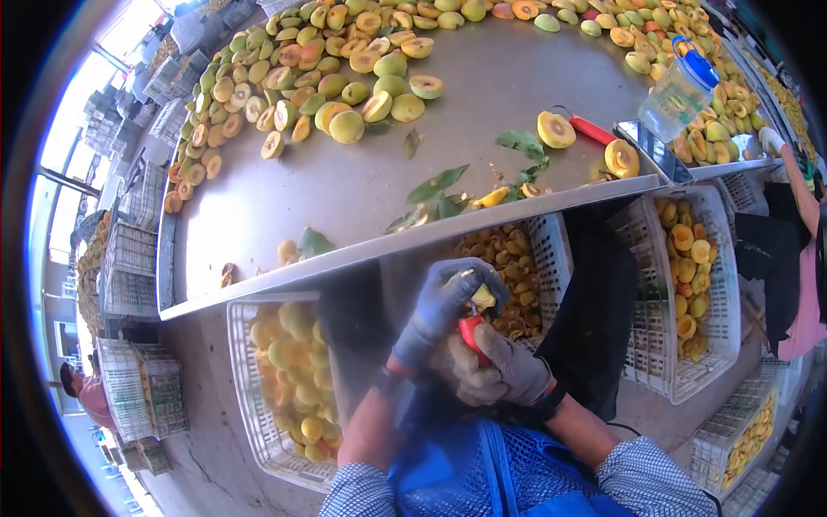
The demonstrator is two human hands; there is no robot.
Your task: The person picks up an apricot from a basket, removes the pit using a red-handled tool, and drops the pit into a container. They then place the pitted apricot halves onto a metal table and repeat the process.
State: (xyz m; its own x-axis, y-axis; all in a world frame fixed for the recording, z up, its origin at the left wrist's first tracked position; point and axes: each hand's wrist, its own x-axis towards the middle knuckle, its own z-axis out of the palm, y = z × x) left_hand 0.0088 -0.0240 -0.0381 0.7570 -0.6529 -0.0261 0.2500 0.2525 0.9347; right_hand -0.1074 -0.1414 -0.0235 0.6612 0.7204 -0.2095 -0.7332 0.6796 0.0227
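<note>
My left hand [444, 302], in a blue-grey glove, is closed around a yellow-green fruit piece [483, 298]. My right hand [504, 366], in a pale glove with a dark cuff, grips the red handle of a tool [473, 334] whose metal end meets the fruit. Both hands are close together in front of the metal table's edge, above a crate of halved fruit [517, 289]. To the left stands a crate of whole-looking yellow-green fruit [297, 379].
On the metal table [345, 189] lie many fruit halves [379, 105], leaves [439, 185], a red-handled tool [593, 131], a phone [652, 153] and a blue-lidded jug [680, 90]. Another crate [633, 332] stands right. A co-worker [805, 258] is at the far right, another person [89, 396] far left.
</note>
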